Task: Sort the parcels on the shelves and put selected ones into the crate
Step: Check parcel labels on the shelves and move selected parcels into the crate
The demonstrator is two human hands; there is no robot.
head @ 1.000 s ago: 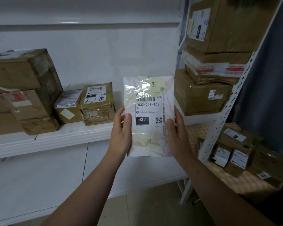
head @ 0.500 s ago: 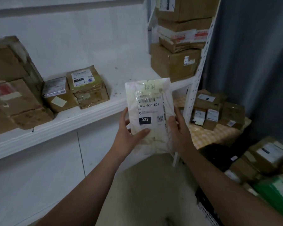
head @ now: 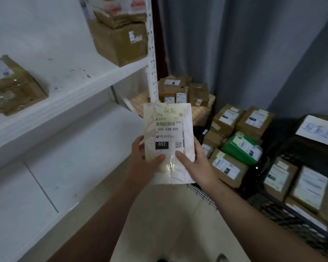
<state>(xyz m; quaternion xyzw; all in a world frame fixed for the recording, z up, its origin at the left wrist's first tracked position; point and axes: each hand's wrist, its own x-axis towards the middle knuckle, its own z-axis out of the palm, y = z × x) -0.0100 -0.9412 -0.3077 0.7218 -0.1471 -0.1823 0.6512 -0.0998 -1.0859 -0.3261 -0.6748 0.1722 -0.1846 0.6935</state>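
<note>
left hand [head: 140, 161]: thumb pressed on the front of the flat parcel [head: 169, 129], the other fingers wrapped behind its left edge, tips hidden
right hand [head: 197, 163]: same grip mirrored, thumb on the front near the label's lower right corner, fingers behind the right edge
so both hands are clamped on the lower half, thumbs close together, not touching

parcel is a glossy pale poly bag, held upright in mid-air at about chest height, label facing the camera; reads 032-038-E01, black tag 032, QR code, handwriting at the top that I can't read

outward:
- white shelf [head: 102, 78] to the left, taped cardboard box [head: 13, 86] at its left end, bigger brown box [head: 119, 40] at the far end by the perforated upright [head: 152, 53]
- behind the parcel, a low stand with checked cloth [head: 203, 112] carrying small boxes
- right of it, a floor pile of labelled boxes incl. a green box [head: 242, 148]
- far right, a black mesh crate [head: 284, 207] with several labelled boxes inside; parcel is well apart from it
- grey curtain [head: 235, 44] in the background
</note>
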